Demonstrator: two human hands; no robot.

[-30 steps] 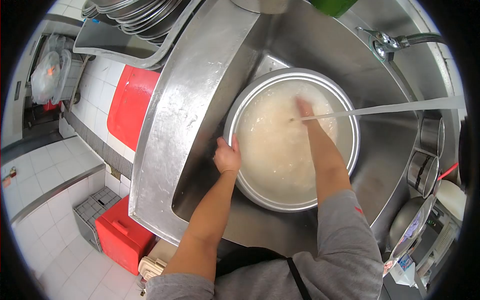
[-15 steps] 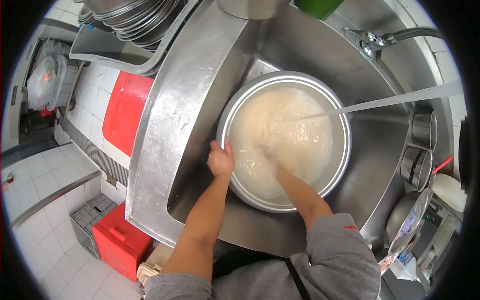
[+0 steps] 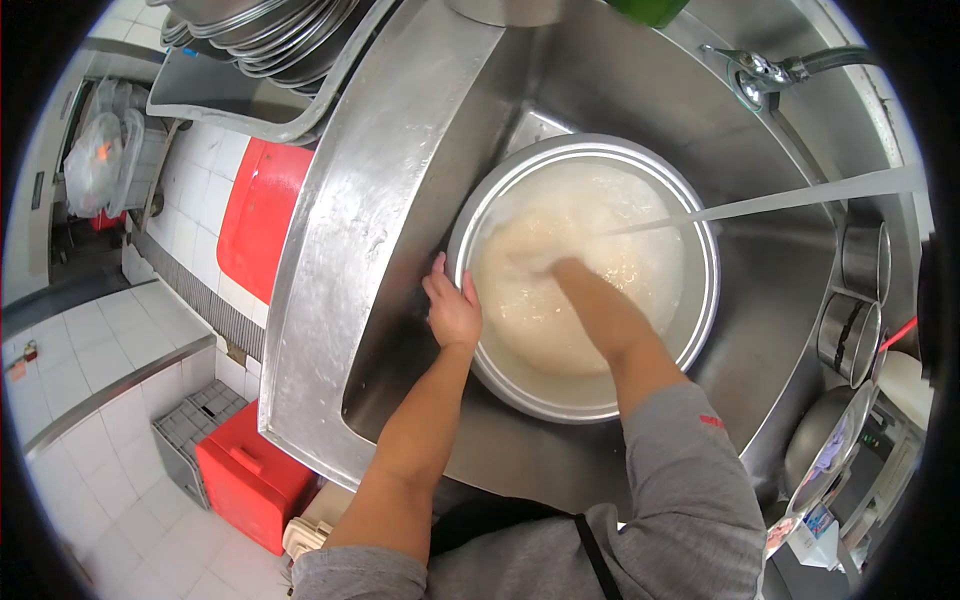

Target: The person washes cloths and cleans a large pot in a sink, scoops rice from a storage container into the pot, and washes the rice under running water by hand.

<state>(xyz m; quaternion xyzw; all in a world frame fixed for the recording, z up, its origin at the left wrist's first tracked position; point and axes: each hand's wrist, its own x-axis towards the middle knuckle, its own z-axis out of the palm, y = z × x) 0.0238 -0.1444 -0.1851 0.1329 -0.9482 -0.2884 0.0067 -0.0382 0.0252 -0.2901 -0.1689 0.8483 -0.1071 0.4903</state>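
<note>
A large round metal pot [image 3: 706, 300] stands in the sink, filled with cloudy, whitish water [image 3: 630, 290] over a pale mass that looks like rice. At the pot's left side is my left hand [image 3: 456, 312], its thumb against the rim and its fingers stretched apart along the outside. My right hand [image 3: 566, 272] reaches into the middle of the pot. Its fingers are under the cloudy water, blurred and hidden. From the right, a thin stream of water [image 3: 720, 212] runs into the pot near that hand.
The steel sink [image 3: 330, 250] surrounds the pot. A tap [image 3: 765, 78] is at the upper right. Small metal pots [image 3: 848, 335] line the right side. Stacked metal bowls [image 3: 285, 40] sit in a grey tub [image 3: 215, 95]. A red box [image 3: 255, 475] stands on the floor at left.
My right hand has moved up through the water, toward the pot's middle. My left hand's fingers have straightened from a curl at the rim. The view has shifted slightly.
</note>
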